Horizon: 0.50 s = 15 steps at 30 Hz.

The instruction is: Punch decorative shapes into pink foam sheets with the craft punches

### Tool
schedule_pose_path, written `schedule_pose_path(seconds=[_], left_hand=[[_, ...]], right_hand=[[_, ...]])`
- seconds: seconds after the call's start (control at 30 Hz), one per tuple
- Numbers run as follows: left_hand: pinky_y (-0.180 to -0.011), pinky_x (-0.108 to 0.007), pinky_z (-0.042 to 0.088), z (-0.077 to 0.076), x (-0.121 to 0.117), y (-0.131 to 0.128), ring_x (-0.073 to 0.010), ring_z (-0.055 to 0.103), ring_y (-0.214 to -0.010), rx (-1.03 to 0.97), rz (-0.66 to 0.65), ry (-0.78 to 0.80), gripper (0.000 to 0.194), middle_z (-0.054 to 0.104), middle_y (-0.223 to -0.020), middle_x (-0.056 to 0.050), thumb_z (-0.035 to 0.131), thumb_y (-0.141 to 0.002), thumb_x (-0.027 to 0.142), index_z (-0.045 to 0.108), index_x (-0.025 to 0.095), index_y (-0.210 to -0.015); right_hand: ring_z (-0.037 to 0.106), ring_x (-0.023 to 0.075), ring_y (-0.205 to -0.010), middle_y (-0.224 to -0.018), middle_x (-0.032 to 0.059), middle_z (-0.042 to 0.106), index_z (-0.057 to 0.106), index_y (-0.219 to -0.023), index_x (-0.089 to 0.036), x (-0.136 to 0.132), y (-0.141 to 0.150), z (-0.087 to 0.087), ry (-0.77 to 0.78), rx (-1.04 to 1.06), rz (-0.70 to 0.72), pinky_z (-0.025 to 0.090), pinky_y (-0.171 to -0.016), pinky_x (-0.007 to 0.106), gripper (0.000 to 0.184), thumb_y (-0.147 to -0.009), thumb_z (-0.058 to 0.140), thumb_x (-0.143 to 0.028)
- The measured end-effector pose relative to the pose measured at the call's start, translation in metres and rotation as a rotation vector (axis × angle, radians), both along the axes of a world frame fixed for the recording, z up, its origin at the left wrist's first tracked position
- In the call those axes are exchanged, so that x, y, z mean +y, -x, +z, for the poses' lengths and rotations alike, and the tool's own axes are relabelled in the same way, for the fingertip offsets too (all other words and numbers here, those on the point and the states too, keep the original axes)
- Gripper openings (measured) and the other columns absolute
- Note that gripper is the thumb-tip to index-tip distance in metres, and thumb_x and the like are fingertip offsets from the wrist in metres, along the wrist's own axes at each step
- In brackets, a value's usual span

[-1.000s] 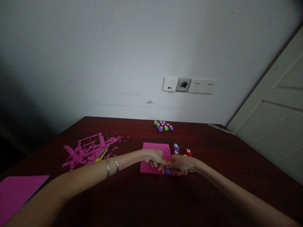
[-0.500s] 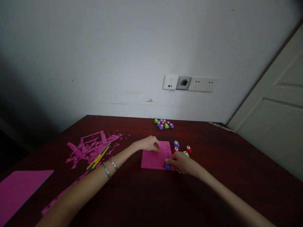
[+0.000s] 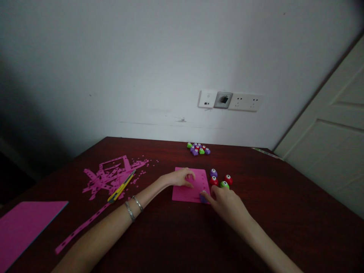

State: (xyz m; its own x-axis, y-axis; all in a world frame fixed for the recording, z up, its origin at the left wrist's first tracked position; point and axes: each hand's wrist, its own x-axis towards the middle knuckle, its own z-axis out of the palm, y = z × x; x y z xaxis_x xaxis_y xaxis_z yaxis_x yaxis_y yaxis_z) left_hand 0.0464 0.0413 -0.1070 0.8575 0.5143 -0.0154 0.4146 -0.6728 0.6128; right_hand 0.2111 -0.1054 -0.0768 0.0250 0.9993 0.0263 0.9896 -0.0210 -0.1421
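The left hand (image 3: 181, 177) was held over the pink punched sheet (image 3: 187, 193), its thumb and forefinger curled and parted; nothing could be seen gripped between them. The right hand (image 3: 228, 200) was placed at the sheet's near right corner, where the purple craft punch (image 3: 203, 197) was touched by an outstretched finger; whether it was also pinched from below cannot be told. Small holes had been cut along the sheet's right side.

Just beside that side, a second purple punch (image 3: 213, 173), a red punch (image 3: 214, 181), a green punch (image 3: 224, 185) and another red punch (image 3: 228, 179) were grouped, the green one close to the right hand's knuckles. A cluster of purple, red and green punches (image 3: 201, 151) was set near the wall. To the left, pink perforated scraps (image 3: 106, 177) were heaped, with tiny cut-outs (image 3: 142, 173) scattered beside them. A yellow utility knife (image 3: 121, 187) was laid by the heap, and a long pink strip (image 3: 82, 226) was stretched out toward the left forearm. A larger pink sheet (image 3: 27, 229) was laid at the left of the dark red table (image 3: 170, 239).
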Motion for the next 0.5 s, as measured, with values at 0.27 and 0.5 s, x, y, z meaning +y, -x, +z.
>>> schedule_pose_path(seconds=[0.27,0.5], left_hand=[[-0.073,-0.025,0.037,0.0,0.0,0.001,-0.015,0.047,-0.084,0.02,0.005,0.027,0.036,0.051,-0.093,-0.003,0.068,-0.069,0.035,0.058,0.016,-0.098],[-0.075,-0.025,0.037,0.0,0.0,0.001,-0.0147,0.047,-0.087,0.008,0.008,0.056,0.036,0.05,-0.095,-0.003,0.069,-0.069,0.034,0.057,0.017,-0.099]], right_hand=[[0.062,0.0236,-0.064,-0.069,0.009,0.064,0.058,-0.074,-0.018,0.0,-0.001,-0.026,0.033,0.058,-0.004,0.034,-0.051,0.027,0.043,-0.082,0.041,-0.056],[0.064,0.0242,-0.068,-0.074,0.0096,0.066,0.06,-0.084,-0.018,-0.003,0.005,-0.026,0.054,0.053,0.005,0.033,-0.051,0.026,0.037,-0.085,0.039,-0.048]])
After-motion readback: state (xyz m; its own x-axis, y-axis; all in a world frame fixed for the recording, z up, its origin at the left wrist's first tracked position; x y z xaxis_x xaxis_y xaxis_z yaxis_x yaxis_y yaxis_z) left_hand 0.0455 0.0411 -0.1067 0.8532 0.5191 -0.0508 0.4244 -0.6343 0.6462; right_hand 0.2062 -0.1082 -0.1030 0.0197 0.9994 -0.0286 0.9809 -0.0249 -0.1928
